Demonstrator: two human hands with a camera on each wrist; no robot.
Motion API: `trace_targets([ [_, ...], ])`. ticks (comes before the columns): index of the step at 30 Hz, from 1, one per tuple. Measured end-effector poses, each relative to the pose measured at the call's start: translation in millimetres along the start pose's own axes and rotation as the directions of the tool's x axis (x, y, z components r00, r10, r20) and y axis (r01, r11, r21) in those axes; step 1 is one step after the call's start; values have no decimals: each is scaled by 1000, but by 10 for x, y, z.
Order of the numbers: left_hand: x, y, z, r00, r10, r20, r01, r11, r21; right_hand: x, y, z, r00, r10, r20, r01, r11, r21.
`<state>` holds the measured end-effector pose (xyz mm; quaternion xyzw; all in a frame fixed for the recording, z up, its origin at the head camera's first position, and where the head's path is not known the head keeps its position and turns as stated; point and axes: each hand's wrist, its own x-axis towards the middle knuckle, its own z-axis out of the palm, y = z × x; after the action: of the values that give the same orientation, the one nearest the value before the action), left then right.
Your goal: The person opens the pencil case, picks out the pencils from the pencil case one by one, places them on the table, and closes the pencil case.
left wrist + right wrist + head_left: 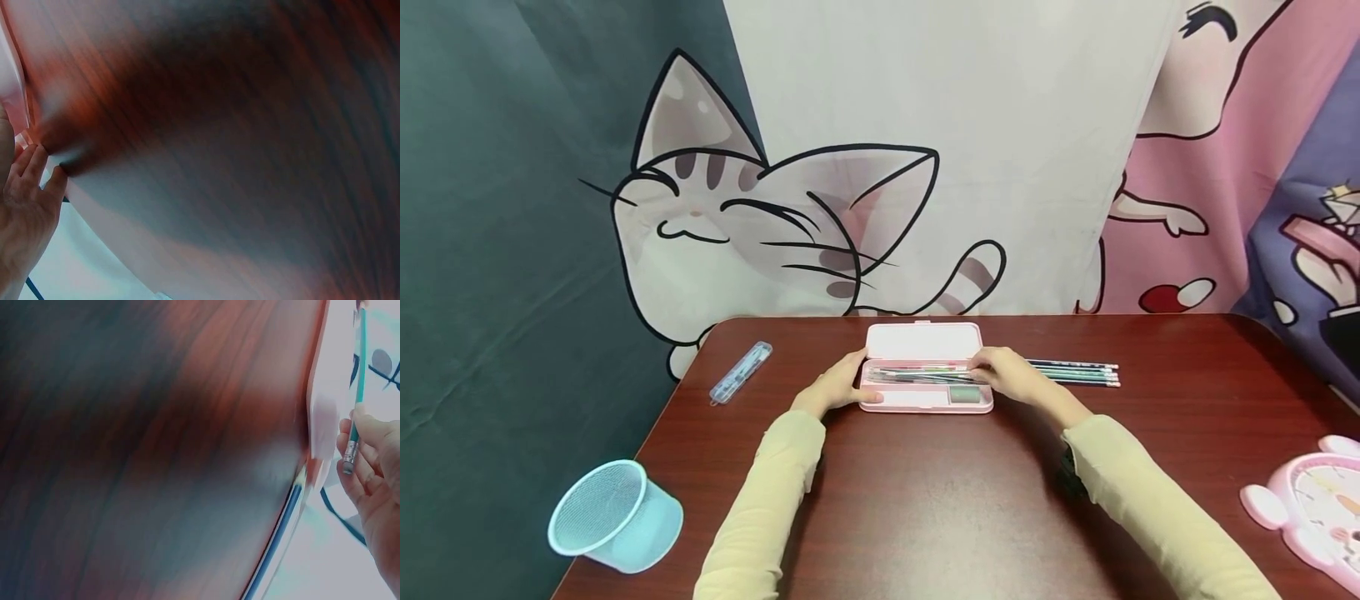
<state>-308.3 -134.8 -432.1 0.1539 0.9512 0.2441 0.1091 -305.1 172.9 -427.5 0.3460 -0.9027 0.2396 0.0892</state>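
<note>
A pink pencil case (895, 402) lies on the table with its lid (923, 340) folded back. Several pencils lie along its long compartment, and a grey-green block (965, 394) sits in the front right one. My left hand (838, 385) holds the case's left end, thumb at the front corner and fingers at the back. Between thumb and fingers, my right hand (1009, 373) pinches a green pencil (361, 362) near its eraser end, over the right end of the case. Its far end reaches leftward over the case.
More pencils (1082, 373) lie right of the case, eraser ends outward. A slim clear blue case (741, 373) lies at the back left. A light blue mesh pen holder (647, 525) leans at the left edge; a pink clock (1300, 508) is at the right. Behind hangs a cartoon-printed cloth (1037, 125).
</note>
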Motion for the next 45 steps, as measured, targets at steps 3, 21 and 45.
trace_targets([
  [3,-7,3,-5,1000,2,-2,-2,1000,2,-69,72,-39,998,-15,-59,16,1000,4],
  [21,17,-17,-1,1000,29,2,-29,999,14,-616,418,-412,977,191,-89,-176,972,153],
  [45,4,-3,-3,1000,19,4,-19,1000,-3,-1131,800,-691,984,167,-64,-178,953,-246],
])
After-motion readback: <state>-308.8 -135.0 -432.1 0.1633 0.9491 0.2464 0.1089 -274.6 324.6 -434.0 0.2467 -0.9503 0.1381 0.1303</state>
